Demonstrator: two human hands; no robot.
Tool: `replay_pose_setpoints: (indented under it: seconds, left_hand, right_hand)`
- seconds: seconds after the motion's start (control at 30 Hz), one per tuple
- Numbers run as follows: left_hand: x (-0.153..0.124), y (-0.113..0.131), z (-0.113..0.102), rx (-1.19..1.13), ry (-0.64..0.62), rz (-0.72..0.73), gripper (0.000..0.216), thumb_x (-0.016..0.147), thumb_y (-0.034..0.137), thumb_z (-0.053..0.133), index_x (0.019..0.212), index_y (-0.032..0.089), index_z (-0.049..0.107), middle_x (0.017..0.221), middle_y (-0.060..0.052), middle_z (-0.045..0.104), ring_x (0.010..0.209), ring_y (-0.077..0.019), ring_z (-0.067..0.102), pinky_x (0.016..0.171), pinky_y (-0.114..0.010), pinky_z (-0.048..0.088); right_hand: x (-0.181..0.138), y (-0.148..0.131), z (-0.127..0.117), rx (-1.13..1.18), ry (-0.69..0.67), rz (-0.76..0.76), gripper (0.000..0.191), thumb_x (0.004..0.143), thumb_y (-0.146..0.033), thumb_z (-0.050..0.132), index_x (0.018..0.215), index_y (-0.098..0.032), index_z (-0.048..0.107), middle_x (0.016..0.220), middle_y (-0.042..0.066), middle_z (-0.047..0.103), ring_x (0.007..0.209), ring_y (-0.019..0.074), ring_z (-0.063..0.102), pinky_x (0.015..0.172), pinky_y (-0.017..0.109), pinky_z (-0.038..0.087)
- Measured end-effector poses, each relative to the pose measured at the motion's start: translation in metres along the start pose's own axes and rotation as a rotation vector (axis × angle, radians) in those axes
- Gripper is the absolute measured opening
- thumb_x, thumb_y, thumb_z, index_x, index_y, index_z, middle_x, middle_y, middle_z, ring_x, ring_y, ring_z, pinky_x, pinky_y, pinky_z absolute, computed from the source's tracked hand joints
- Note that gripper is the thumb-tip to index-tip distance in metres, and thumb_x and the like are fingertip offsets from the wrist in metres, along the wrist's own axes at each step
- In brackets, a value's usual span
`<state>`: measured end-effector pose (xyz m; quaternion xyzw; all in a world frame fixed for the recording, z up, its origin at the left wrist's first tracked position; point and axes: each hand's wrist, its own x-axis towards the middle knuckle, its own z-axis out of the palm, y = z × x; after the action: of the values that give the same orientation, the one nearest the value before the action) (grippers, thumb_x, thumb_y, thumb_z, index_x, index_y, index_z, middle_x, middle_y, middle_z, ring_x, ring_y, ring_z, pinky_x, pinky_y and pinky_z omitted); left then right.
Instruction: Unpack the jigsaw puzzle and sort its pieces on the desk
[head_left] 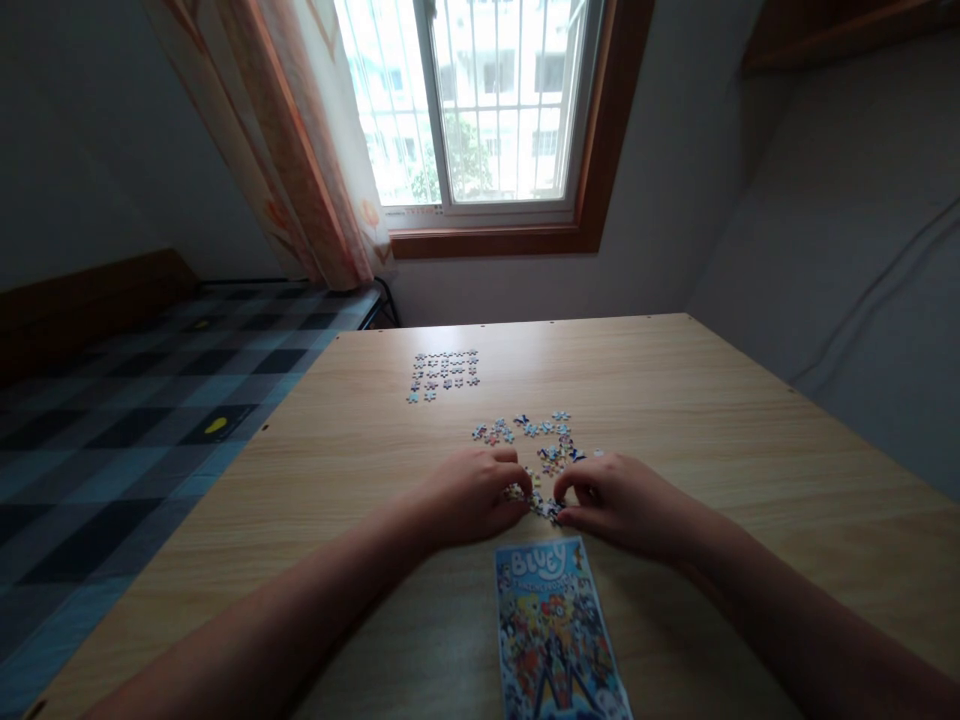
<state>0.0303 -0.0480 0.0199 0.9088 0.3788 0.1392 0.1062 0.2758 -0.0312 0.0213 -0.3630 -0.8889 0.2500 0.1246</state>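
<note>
Small jigsaw puzzle pieces (547, 505) lie in a loose heap on the table between my two hands. My left hand (476, 497) is at the heap's left side, fingers curled and thumb close to the index finger, with pieces showing in the curl. On the other side, my right hand (619, 500) has thumb and index finger pinched at a dark-edged piece at the heap's edge. Which exact pieces the fingertips hold is too small to see. Just nearer to me lies a colourful printed picture sheet (555, 630) marked "BLUEY".
More scattered pieces (499, 432) lie just beyond my hands. Farther back, several pieces (444, 373) are laid out in spaced rows on the wooden table (637, 380). A bed with a checked cover (150, 430) stands left; a barred window (502, 110) and curtain (300, 150) are behind.
</note>
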Motion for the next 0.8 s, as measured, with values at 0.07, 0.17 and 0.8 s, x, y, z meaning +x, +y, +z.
replay_pose_setpoints:
  seconds: [0.07,0.17,0.8]
  left_hand:
    - [0.0,-0.001,0.0,0.002,0.022,0.005,0.013,0.084,0.027,0.061,0.093,0.024,0.07,0.084,-0.002,0.064,0.074,-0.0147,0.059,0.066,-0.027,0.045]
    - [-0.002,-0.003,-0.002,-0.005,0.079,-0.008,0.013,0.085,0.03,0.062,0.092,0.023,0.07,0.086,-0.002,0.065,0.074,-0.0142,0.059,0.066,-0.027,0.044]
    - [-0.006,-0.024,-0.005,0.116,0.094,-0.08,0.018,0.09,0.036,0.057,0.093,0.024,0.069,0.096,-0.002,0.067,0.068,-0.012,0.061,0.067,-0.027,0.047]
  right_hand:
    - [0.0,0.0,0.0,0.006,0.003,-0.002,0.008,0.083,-0.03,0.072,0.087,-0.024,0.072,0.066,-0.003,0.062,0.06,0.0108,0.051,0.058,0.025,0.033]
    - [-0.001,0.002,0.0,0.047,0.003,-0.008,0.005,0.083,-0.026,0.071,0.085,-0.022,0.072,0.066,-0.003,0.061,0.061,0.0105,0.051,0.058,0.024,0.033]
    - [-0.002,0.016,-0.02,0.004,0.051,0.102,0.01,0.086,-0.024,0.065,0.082,-0.023,0.074,0.07,0.0,0.067,0.061,0.012,0.054,0.058,0.025,0.036]
